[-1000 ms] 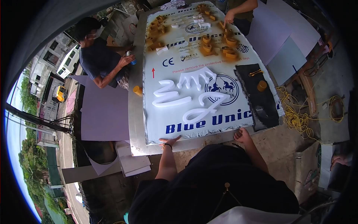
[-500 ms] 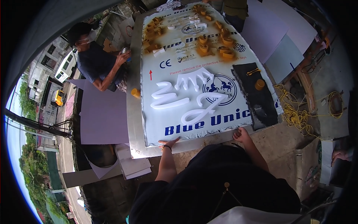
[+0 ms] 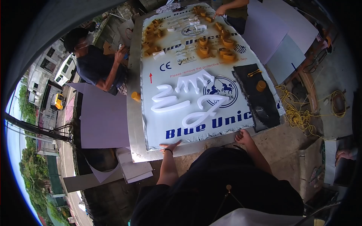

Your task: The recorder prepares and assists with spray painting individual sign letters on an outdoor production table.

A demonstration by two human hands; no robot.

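Observation:
My left hand (image 3: 170, 145) rests at the near edge of a large white printed sheet (image 3: 158, 126), with its fingers spread. Farther right along that edge, my right hand (image 3: 244, 137) is curled closed; whatever its fingers may hold is hidden. Three white raised shapes lie on the sheet ahead of my hands: a crown shape (image 3: 195, 81), a zigzag curved letter (image 3: 170, 99) and a looped letter (image 3: 203, 110). Beyond them stand several small letters sprayed golden brown (image 3: 227, 42), and a few white ones (image 3: 194, 22).
A black cloth (image 3: 256, 96) bears a yellow cup (image 3: 261, 86). Another yellow cup (image 3: 135, 96) is at the left edge. A co-worker (image 3: 100, 66) at the left holds a spray can (image 3: 125, 52); another person's hand (image 3: 219, 11) reaches over the far end. Yellow cord (image 3: 299, 109) lies tangled at right.
At the far right, the other person's arm has come into view over the sheet. The co-worker at left has shifted the can slightly. My hands stay in place.

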